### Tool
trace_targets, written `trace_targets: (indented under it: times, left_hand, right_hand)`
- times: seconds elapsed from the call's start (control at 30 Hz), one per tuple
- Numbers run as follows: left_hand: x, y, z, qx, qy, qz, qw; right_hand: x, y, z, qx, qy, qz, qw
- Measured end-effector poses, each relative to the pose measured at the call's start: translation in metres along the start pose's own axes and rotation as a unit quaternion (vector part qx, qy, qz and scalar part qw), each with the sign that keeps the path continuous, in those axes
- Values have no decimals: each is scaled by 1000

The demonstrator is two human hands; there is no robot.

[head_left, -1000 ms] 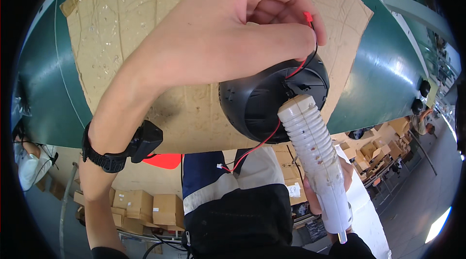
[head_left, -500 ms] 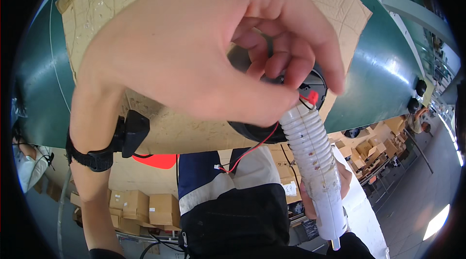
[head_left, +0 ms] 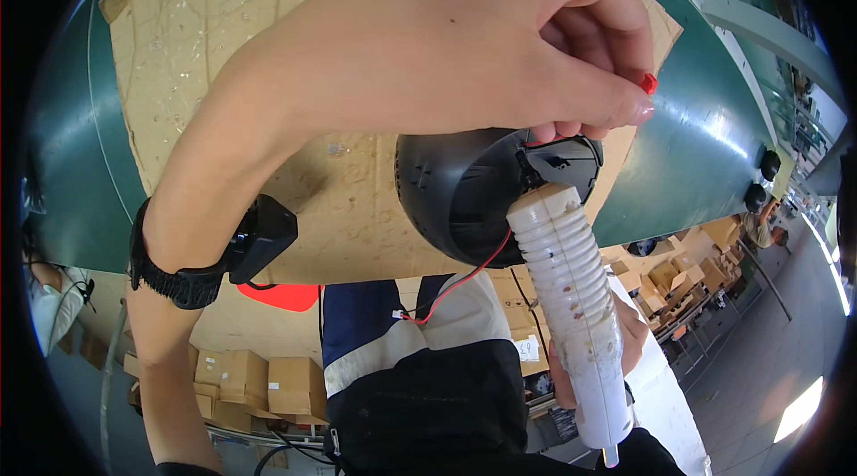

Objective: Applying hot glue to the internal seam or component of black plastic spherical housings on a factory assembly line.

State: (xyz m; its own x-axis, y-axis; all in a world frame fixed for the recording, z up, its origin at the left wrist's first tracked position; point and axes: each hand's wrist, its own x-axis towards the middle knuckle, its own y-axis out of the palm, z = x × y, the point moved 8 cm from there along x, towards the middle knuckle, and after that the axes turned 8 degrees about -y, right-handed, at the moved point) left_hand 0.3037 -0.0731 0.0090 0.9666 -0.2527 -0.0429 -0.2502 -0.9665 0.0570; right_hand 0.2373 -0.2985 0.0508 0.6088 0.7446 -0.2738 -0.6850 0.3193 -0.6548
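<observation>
My left hand (head_left: pixel 571 56) reaches across from the left, its thumb and index finger pinched on a small red connector (head_left: pixel 649 83). Below that hand rests a black, rounded plastic housing (head_left: pixel 455 195), partly covered by the hand and by a white tool. My right hand (head_left: pixel 632 338) is wrapped round this white, ribbed cylindrical tool (head_left: pixel 573 297), stained brown in places; its upper end overlaps the housing and a short pale tip sticks out below. A red and black wire (head_left: pixel 455 284) hangs from the housing, ending in a small white plug (head_left: pixel 398 315).
A worn cardboard sheet (head_left: pixel 214 29) covers part of the green worktable (head_left: pixel 687 137). Cardboard boxes (head_left: pixel 245 376) stand below the near edge, and more boxes (head_left: pixel 669 275) lie at right. A person (head_left: pixel 763 230) is far off at right. A black device (head_left: pixel 268 239) is strapped to my left wrist.
My left hand has moved right and away from the white tool's upper end, taking the red connector with it. More of the black housing shows. The right hand stays nearly in place.
</observation>
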Motion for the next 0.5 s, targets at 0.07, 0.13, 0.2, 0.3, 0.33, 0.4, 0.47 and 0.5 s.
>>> trace_targets:
  times: [0.07, 0.13, 0.2, 0.3, 0.33, 0.4, 0.47, 0.5]
  left_hand:
    - [3, -1, 6, -66, -40, 29, 997]
    - [9, -4, 15, -174, -92, 91, 976]
    - [11, -4, 18, -212, -102, 120, 964]
    - [9, -5, 18, -162, -96, 87, 978]
    - [6, -4, 16, -132, -88, 64, 985]
    - [1, -1, 10, -69, -64, 14, 995]
    - [-1, 0, 6, -38, -57, -13, 998]
    - [-1, 0, 5, -42, -66, -13, 997]
  right_hand:
    - [0, 0, 1, -12, -7, -13, 1000]
    - [0, -2, 2, -16, -23, -31, 999]
    - [-1, 0, 1, -38, -19, -20, 999]
    - [-1, -1, 2, -54, -24, -18, 998]
    - [-1, -1, 2, -55, -27, -19, 998]
    - [-1, -3, 2, -54, -35, -21, 998]
    - [0, -3, 2, -51, -45, -19, 997]
    - [0, -3, 3, -50, -51, -16, 997]
